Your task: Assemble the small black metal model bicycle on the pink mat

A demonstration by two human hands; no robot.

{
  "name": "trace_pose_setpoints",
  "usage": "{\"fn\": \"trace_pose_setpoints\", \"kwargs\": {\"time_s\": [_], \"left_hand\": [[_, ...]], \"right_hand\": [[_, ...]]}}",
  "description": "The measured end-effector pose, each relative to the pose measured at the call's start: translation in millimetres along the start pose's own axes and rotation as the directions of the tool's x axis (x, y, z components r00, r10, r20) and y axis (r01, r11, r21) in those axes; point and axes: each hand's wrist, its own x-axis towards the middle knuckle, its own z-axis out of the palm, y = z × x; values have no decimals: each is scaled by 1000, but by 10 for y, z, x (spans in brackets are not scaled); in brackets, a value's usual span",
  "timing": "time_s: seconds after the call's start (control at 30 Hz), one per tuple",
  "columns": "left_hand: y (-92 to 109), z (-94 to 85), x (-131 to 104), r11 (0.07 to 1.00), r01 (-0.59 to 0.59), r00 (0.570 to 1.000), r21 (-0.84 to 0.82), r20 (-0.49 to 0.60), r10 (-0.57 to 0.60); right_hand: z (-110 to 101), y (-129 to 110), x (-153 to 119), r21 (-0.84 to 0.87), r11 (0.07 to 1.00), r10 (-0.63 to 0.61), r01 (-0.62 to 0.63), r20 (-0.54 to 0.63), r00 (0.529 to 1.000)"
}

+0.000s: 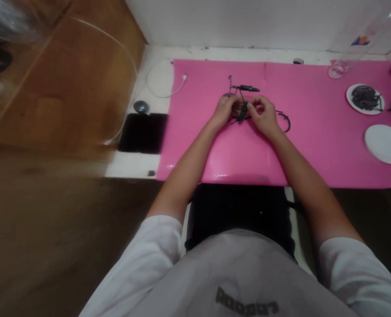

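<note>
A small dark green and black model (243, 111), shaped like a miniature bicycle, is between my hands above the pink mat (195, 145). My left hand (224, 111) is closed on its left side, with the fingertips partly hidden behind thin dark parts. My right hand (264, 115) pinches the model from the right with thumb and fingers. A thin stem and a black cylindrical part (250, 88) stick out beyond the fingers. Just right of my right hand, a curved black piece (287, 123) lies on the mat. Fine details of the model are blurred.
At the right are a white plate (349, 97) of dark thin pieces, a second white plate (385, 144) and a clear bottle (350, 57). To the left lie a black flat object (143, 133), a dark round object (141, 106) and a white cable (164, 96). A wall stands behind.
</note>
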Motion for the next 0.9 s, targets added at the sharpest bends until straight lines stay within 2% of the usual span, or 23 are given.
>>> {"fn": "trace_pose_setpoints", "kwargs": {"time_s": [0.13,0.23,0.43,0.6,0.77,0.9], "left_hand": [[97,-17,-50,991,95,993,-91,80,-88],[120,-43,-49,989,118,988,-91,111,-108],[87,-78,-28,996,75,996,-40,59,-73],[75,-49,-49,994,88,994,-70,73,-83],[8,-27,-59,1000,0,1000,-24,-2,-1],[-75,-42,-4,997,-80,997,21,1,80]], "right_hand": [[-20,-59,-2,-2,1000,15,-15,-33,999],[-24,-58,0,-3,1000,27,-27,-39,999],[-27,-56,2,36,998,55,-53,-47,997],[-36,-94,2,55,996,73,-70,-60,996],[-40,-72,2,56,997,48,-44,-59,997],[-43,-45,7,42,998,43,-41,-50,998]]}}
